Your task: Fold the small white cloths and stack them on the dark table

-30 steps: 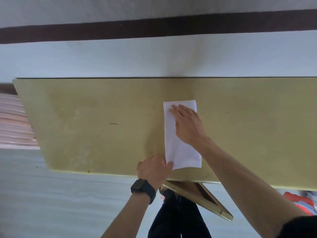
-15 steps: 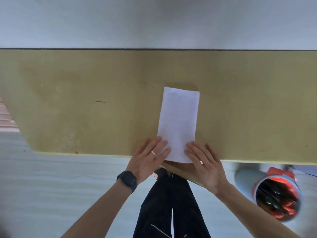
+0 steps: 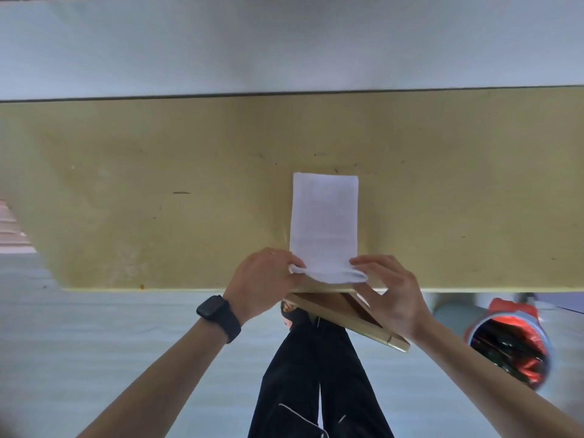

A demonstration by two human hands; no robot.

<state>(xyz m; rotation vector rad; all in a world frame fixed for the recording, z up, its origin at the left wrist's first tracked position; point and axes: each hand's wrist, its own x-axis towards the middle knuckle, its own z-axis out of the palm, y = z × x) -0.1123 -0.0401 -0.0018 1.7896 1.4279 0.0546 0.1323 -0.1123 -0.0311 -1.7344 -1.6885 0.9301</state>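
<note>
Yellow table (image 3: 158, 184), left hand (image 3: 262, 279), right hand (image 3: 390, 292) pinching white cloth (image 3: 325, 216)

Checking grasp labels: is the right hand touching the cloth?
Touching. Head view: the right hand pinches the cloth at its near right corner, which curls up off the table; the left hand pinches the near left corner.

Both forearms are seen bare, reaching forward from the lower corners and converging toward the middle. Left hand (image 3: 264, 279) is held knuckles-up with fingers curled; the near left corner of the white cloth (image 3: 324, 222) is pinched at its fingertips. A dark watch (image 3: 218, 314) is worn on the left wrist. Right hand (image 3: 393, 295) is turned thumb-side up with fingers bent; the near right corner is pinched between thumb and fingers. The hands are held level, the cloth's width apart.
</note>
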